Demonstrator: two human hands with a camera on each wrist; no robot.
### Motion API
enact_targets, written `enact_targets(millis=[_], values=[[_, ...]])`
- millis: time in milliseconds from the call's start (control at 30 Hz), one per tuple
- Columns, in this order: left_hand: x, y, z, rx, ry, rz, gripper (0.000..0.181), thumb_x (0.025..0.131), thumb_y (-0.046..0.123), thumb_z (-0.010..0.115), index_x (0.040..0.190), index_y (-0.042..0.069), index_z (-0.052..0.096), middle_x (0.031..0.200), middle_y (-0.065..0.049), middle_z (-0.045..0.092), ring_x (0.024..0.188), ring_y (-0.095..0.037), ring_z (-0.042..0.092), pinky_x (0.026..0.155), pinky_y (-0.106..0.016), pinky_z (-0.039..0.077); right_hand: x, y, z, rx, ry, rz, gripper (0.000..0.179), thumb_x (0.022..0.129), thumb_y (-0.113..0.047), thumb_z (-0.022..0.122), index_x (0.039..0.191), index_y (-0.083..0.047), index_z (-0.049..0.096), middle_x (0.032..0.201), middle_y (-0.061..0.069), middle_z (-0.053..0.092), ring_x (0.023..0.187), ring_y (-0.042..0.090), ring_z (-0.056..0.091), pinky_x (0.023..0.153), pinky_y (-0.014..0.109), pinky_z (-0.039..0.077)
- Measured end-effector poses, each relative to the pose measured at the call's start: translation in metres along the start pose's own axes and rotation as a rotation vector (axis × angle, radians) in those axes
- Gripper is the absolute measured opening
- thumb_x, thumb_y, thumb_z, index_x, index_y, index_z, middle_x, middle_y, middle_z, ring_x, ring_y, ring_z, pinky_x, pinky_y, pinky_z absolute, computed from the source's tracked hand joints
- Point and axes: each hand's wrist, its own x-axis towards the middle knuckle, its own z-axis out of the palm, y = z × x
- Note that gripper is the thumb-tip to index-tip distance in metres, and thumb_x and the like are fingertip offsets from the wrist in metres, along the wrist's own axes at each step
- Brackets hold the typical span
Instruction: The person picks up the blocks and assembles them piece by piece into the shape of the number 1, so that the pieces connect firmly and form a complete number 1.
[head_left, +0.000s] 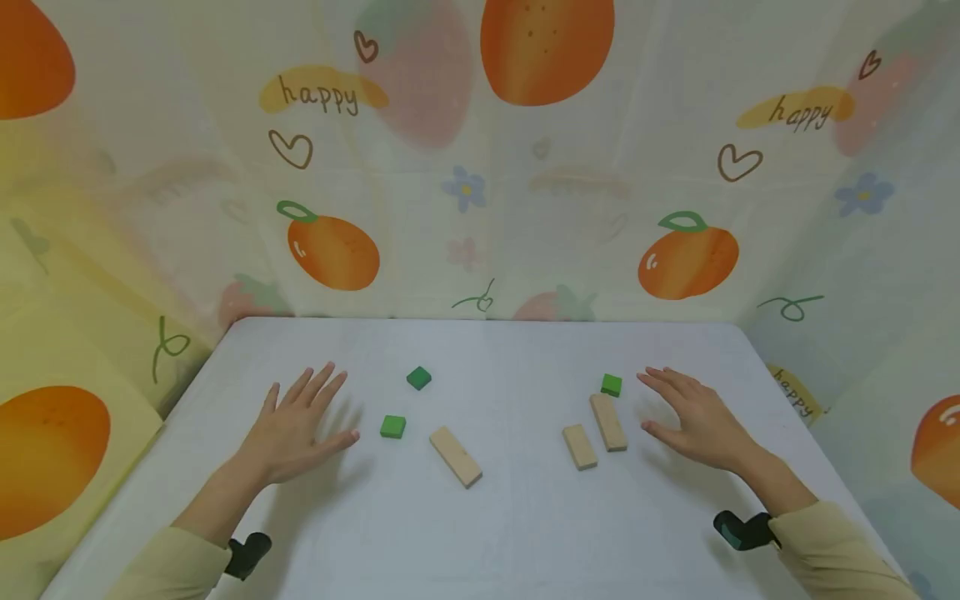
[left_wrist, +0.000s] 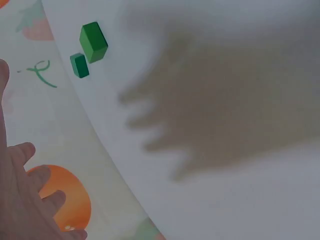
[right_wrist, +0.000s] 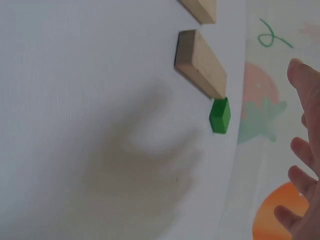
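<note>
My left hand (head_left: pixel 296 433) hovers over the left side of the white table, fingers spread and holding nothing. To its right lie two green blocks, the nearer one (head_left: pixel 393 427) lighter and the farther one (head_left: pixel 419 377) darker. A long wooden block (head_left: pixel 456 457) lies slantwise right of them. On the right, my right hand (head_left: pixel 697 417) hangs above the table with its fingers extended and nothing in its grasp. Left of it a small green block (head_left: pixel 611 384) sits at the far end of a wooden block (head_left: pixel 608 422). A shorter wooden block (head_left: pixel 580 447) lies beside that one.
The white table (head_left: pixel 510 542) ends at a straight back edge. Behind it hangs a curtain (head_left: pixel 555 242) printed with oranges, strawberries and hearts, which also runs along both sides. Dark straps (head_left: pixel 247 556) with small devices sit at the sleeve cuffs.
</note>
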Motion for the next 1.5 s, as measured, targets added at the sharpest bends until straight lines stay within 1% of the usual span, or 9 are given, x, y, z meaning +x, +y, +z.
enact_targets(millis=[100, 200, 400, 633, 800, 1000, 1267, 1367, 1500], values=[[0.002, 0.005, 0.002, -0.01, 0.012, 0.02, 0.087, 0.08, 0.067, 0.05, 0.145, 0.014, 0.026, 0.151, -0.011, 0.021, 0.136, -0.037, 0.019, 0.101, -0.066, 0.011, 0.002, -0.004, 0.004, 0.026, 0.01, -0.047, 0.067, 0.074, -0.025, 0.075, 0.132, -0.007, 0.047, 0.133, 0.016, 0.047, 0.121, 0.038, 0.042, 0.089, 0.061, 0.036], [0.006, 0.011, 0.004, -0.028, 0.028, 0.049, 0.087, 0.078, 0.065, 0.054, 0.144, 0.014, 0.028, 0.151, -0.011, 0.023, 0.136, -0.036, 0.021, 0.102, -0.063, 0.014, 0.004, -0.008, 0.007, 0.051, -0.005, -0.071, 0.068, 0.073, -0.024, 0.076, 0.132, -0.007, 0.047, 0.134, 0.014, 0.047, 0.121, 0.035, 0.042, 0.09, 0.059, 0.037], [0.012, 0.024, 0.01, -0.09, 0.053, 0.116, 0.088, 0.074, 0.055, 0.067, 0.143, 0.014, 0.032, 0.149, -0.01, 0.028, 0.133, -0.034, 0.027, 0.102, -0.059, 0.023, 0.008, -0.014, 0.013, 0.093, -0.01, -0.13, 0.067, 0.073, -0.025, 0.077, 0.13, -0.006, 0.048, 0.132, 0.013, 0.049, 0.118, 0.031, 0.046, 0.089, 0.054, 0.041], [0.019, 0.039, 0.022, -0.163, 0.074, 0.187, 0.088, 0.07, 0.049, 0.074, 0.141, 0.013, 0.036, 0.146, -0.009, 0.033, 0.129, -0.031, 0.036, 0.1, -0.054, 0.031, 0.011, -0.022, 0.02, 0.127, -0.022, -0.145, 0.065, 0.073, -0.025, 0.076, 0.13, -0.008, 0.049, 0.129, 0.011, 0.052, 0.115, 0.029, 0.048, 0.089, 0.05, 0.043], [0.024, 0.053, 0.03, -0.226, 0.042, 0.193, 0.084, 0.07, 0.047, 0.075, 0.139, 0.014, 0.039, 0.145, -0.006, 0.035, 0.127, -0.029, 0.039, 0.099, -0.051, 0.034, 0.013, -0.028, 0.025, 0.15, -0.028, -0.177, 0.064, 0.073, -0.024, 0.076, 0.129, -0.007, 0.05, 0.127, 0.01, 0.053, 0.114, 0.028, 0.048, 0.089, 0.049, 0.043], [0.029, 0.067, 0.036, -0.279, 0.013, 0.22, 0.077, 0.071, 0.044, 0.074, 0.135, 0.013, 0.044, 0.143, -0.005, 0.038, 0.127, -0.028, 0.04, 0.099, -0.048, 0.036, 0.013, -0.033, 0.029, 0.159, -0.015, -0.221, 0.063, 0.072, -0.02, 0.076, 0.129, -0.006, 0.051, 0.125, 0.009, 0.055, 0.111, 0.027, 0.051, 0.087, 0.047, 0.044], [0.034, 0.082, 0.047, -0.285, 0.006, 0.254, 0.072, 0.072, 0.04, 0.075, 0.132, 0.012, 0.047, 0.139, -0.006, 0.043, 0.125, -0.027, 0.042, 0.1, -0.044, 0.037, 0.015, -0.041, 0.036, 0.164, -0.118, -0.165, 0.065, 0.076, -0.028, 0.074, 0.132, -0.01, 0.048, 0.131, 0.007, 0.051, 0.118, 0.026, 0.048, 0.093, 0.048, 0.041], [0.034, 0.086, 0.051, -0.291, -0.001, 0.258, 0.069, 0.074, 0.038, 0.074, 0.132, 0.012, 0.048, 0.139, -0.006, 0.043, 0.126, -0.026, 0.042, 0.1, -0.043, 0.037, 0.016, -0.043, 0.04, 0.155, -0.125, -0.189, 0.065, 0.076, -0.028, 0.074, 0.132, -0.01, 0.048, 0.131, 0.007, 0.051, 0.119, 0.025, 0.047, 0.093, 0.047, 0.042], [0.035, 0.089, 0.056, -0.3, -0.015, 0.261, 0.066, 0.075, 0.037, 0.073, 0.132, 0.014, 0.047, 0.139, -0.004, 0.043, 0.126, -0.025, 0.042, 0.1, -0.043, 0.038, 0.017, -0.045, 0.044, 0.16, -0.107, -0.225, 0.064, 0.075, -0.025, 0.074, 0.131, -0.009, 0.048, 0.129, 0.007, 0.052, 0.119, 0.024, 0.047, 0.092, 0.047, 0.043]])
